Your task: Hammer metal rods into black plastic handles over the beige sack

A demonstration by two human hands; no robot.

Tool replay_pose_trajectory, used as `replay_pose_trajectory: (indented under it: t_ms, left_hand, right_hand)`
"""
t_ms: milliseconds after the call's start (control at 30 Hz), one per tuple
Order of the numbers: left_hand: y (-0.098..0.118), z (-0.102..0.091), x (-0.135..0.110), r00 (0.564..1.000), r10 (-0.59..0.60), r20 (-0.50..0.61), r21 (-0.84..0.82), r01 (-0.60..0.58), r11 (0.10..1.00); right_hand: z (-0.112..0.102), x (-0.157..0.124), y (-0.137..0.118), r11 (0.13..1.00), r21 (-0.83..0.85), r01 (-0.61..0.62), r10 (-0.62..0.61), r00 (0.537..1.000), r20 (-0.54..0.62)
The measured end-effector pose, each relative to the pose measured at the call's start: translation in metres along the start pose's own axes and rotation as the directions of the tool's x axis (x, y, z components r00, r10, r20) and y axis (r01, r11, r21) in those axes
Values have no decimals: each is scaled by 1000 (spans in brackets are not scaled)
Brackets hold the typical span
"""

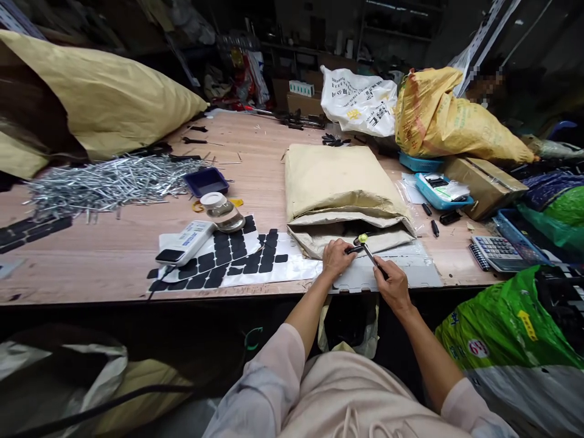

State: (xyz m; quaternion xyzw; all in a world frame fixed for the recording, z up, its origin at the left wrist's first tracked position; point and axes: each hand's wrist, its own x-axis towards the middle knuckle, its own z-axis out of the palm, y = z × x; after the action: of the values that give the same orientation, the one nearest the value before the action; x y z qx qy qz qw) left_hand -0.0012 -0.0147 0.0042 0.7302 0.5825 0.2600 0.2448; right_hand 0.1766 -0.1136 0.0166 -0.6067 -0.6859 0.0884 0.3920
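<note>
At the table's front edge, my left hand [336, 258] is closed, its fingertips pinching a small black part [353, 249] whose exact kind I cannot make out. Close beside it on the right, my right hand [393, 282] grips the black handle of a small hammer [370, 254]. The hammer has a thin metal shaft and a yellow-green head, which is right by the black part; whether they touch is unclear. Both hands are over a grey-white sheet [401, 267]. Just beyond them lies a tan paper sack [337, 176], its mouth facing me, dark inside.
Left of my hands are a white box-shaped device [187, 243], a clear jar [222, 213], a dark blue tray [206, 181] and a heap of metal rods [114, 185]. To the right are a calculator [499, 252], blue baskets [443, 191] and a green bag [497, 322].
</note>
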Motion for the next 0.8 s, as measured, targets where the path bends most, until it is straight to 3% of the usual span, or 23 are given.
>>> replay_pose_trajectory:
  t_ms: [200,300,400,500,600,700,800]
  left_hand:
    - [0,3,-3,998,11,-57,8,-11,1000]
    - [0,4,-3,998,26,-65,19,-24,1000]
    - [-1,2,0,997,29,-68,25,-28,999]
    - [0,-4,-3,995,77,-56,19,-76,997]
    - [2,-8,-28,962,270,-32,19,-269,963]
    - [2,-5,-76,882,466,76,20,-468,883]
    - [-1,3,-123,873,460,161,54,-474,879]
  right_hand:
    - [3,2,3,991,89,-100,98,995,28]
    - [0,13,19,943,233,-237,246,969,-9]
    - [-4,24,38,777,447,-443,484,875,25]
    - [-7,30,54,604,637,-478,594,803,40]
    - [-8,31,59,559,701,-443,608,794,18]
    - [-8,30,58,559,700,-445,588,807,43]
    - [-7,30,56,562,700,-441,574,817,54]
